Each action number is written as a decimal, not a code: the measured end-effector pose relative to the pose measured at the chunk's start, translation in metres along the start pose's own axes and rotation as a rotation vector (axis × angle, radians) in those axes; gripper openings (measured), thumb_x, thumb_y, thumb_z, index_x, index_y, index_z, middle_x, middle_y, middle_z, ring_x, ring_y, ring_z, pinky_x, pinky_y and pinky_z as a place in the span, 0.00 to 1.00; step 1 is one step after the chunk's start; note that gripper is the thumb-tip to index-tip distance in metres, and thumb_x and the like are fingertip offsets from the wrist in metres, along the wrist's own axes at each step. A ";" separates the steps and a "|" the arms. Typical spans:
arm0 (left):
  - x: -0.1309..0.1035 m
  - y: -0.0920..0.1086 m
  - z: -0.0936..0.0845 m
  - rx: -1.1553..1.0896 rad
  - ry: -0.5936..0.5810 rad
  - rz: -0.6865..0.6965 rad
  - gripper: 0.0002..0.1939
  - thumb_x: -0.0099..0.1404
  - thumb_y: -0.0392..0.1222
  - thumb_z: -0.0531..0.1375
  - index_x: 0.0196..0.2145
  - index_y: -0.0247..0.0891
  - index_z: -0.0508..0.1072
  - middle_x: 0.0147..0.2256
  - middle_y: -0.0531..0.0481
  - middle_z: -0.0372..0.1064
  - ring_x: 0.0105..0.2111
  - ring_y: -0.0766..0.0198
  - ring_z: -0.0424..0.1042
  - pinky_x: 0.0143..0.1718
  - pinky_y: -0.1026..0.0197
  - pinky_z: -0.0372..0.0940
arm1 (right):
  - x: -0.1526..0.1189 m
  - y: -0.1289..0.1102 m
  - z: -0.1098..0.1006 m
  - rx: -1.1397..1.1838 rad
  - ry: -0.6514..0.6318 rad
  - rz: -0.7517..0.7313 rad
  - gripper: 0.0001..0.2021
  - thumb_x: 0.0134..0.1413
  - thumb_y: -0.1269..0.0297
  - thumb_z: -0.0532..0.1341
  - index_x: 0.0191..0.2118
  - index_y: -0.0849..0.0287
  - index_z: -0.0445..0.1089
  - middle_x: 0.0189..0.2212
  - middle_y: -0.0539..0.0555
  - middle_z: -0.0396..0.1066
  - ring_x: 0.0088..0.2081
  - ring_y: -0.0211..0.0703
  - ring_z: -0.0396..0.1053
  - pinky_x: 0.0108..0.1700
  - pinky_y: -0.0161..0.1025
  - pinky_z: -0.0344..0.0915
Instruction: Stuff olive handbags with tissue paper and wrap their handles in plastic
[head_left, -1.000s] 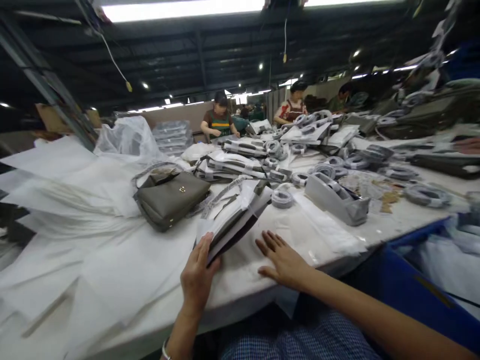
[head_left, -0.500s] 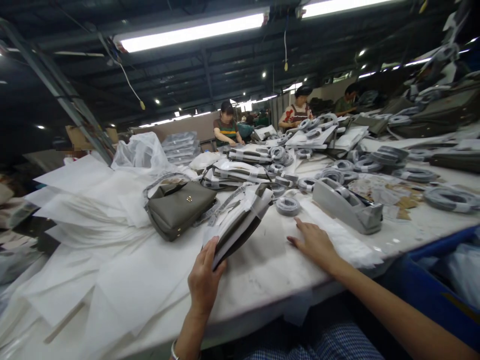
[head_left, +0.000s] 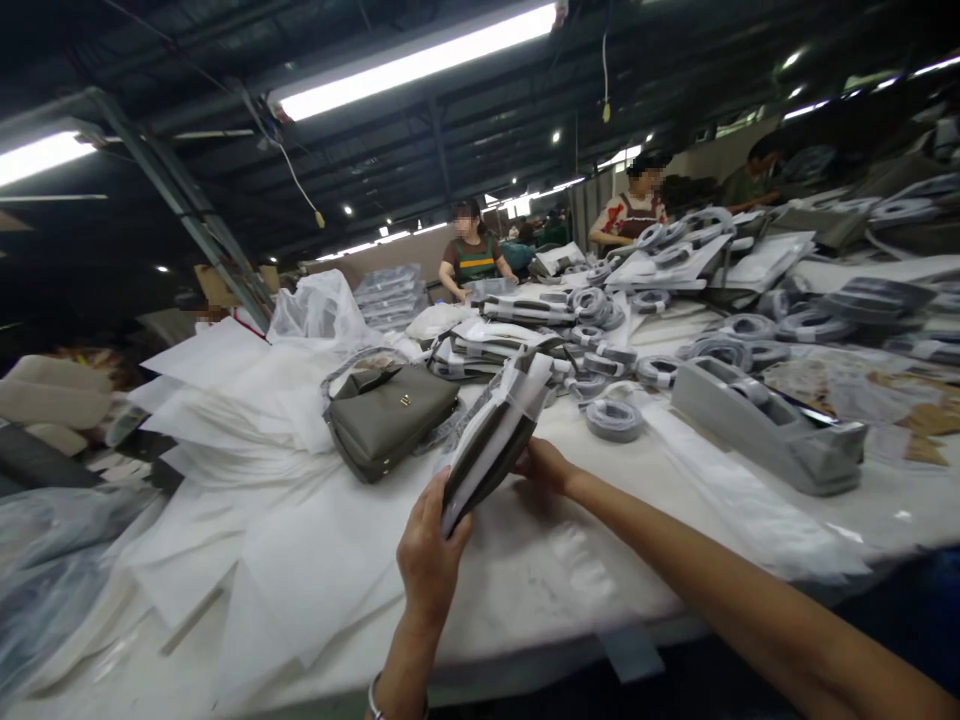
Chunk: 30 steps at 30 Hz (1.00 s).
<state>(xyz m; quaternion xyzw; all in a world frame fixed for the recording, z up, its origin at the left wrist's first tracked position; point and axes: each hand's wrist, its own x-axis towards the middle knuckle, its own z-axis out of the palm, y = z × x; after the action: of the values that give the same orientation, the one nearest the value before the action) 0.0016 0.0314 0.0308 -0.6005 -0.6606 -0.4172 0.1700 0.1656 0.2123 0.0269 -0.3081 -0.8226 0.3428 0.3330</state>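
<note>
My left hand [head_left: 431,545] grips the near end of a flat, folded olive handbag [head_left: 499,445] with white paper about it and a pale band across its upper part. The bag tilts up and away from me over the white table. At its right side my right hand [head_left: 546,466] has closed on the edge, its fingertips hidden behind the bag. Just left stands a filled olive handbag [head_left: 394,415] with a small gold clasp and a wrapped handle.
White paper sheets [head_left: 300,580] spread over the left of the table. A grey tape dispenser [head_left: 765,430] and a coiled, wrapped strap [head_left: 613,418] stand to the right. Flat bags [head_left: 495,345] and several coils lie behind. Co-workers [head_left: 476,255] are across the table.
My right hand has moved left from the tabletop to the folded handbag's right edge. The left hand still holds the bag, which stands slightly more upright. The view has turned a little.
</note>
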 end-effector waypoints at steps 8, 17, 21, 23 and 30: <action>0.009 0.006 -0.005 -0.072 0.046 -0.093 0.32 0.64 0.38 0.64 0.64 0.46 0.61 0.58 0.46 0.69 0.56 0.53 0.70 0.58 0.51 0.66 | -0.115 -0.004 -0.020 -0.474 -0.220 -0.082 0.35 0.59 0.49 0.63 0.69 0.56 0.57 0.70 0.65 0.49 0.70 0.63 0.45 0.69 0.65 0.44; 0.004 0.061 0.000 0.046 0.045 0.322 0.28 0.67 0.32 0.60 0.63 0.42 0.64 0.58 0.44 0.70 0.58 0.55 0.69 0.59 0.54 0.66 | -0.135 -0.015 -0.006 -0.427 -0.074 -0.302 0.21 0.65 0.57 0.58 0.60 0.58 0.70 0.59 0.63 0.69 0.62 0.59 0.65 0.64 0.61 0.60; -0.020 0.080 0.009 0.087 0.055 0.466 0.21 0.70 0.33 0.58 0.58 0.43 0.71 0.55 0.47 0.72 0.57 0.54 0.71 0.55 0.54 0.70 | -0.163 -0.032 -0.036 -0.263 0.023 -0.626 0.13 0.65 0.67 0.57 0.53 0.56 0.72 0.45 0.58 0.78 0.47 0.47 0.75 0.50 0.43 0.74; -0.036 0.089 0.016 0.077 0.043 0.468 0.19 0.72 0.34 0.56 0.58 0.45 0.71 0.54 0.48 0.73 0.55 0.55 0.72 0.53 0.54 0.72 | -0.172 -0.039 -0.056 -0.219 0.021 -0.713 0.13 0.63 0.71 0.59 0.52 0.55 0.71 0.43 0.56 0.79 0.46 0.45 0.75 0.48 0.40 0.73; -0.073 0.115 0.037 0.095 0.113 0.383 0.19 0.73 0.34 0.55 0.57 0.48 0.72 0.54 0.51 0.74 0.53 0.56 0.74 0.47 0.56 0.75 | -0.095 -0.036 -0.089 -0.304 0.065 -0.240 0.12 0.66 0.62 0.55 0.45 0.56 0.75 0.46 0.58 0.77 0.49 0.48 0.74 0.54 0.44 0.69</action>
<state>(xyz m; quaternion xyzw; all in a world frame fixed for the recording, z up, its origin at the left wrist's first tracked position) 0.1351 0.0041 -0.0040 -0.6823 -0.5427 -0.3784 0.3112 0.2792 0.1535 0.0702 -0.2655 -0.8846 0.1625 0.3474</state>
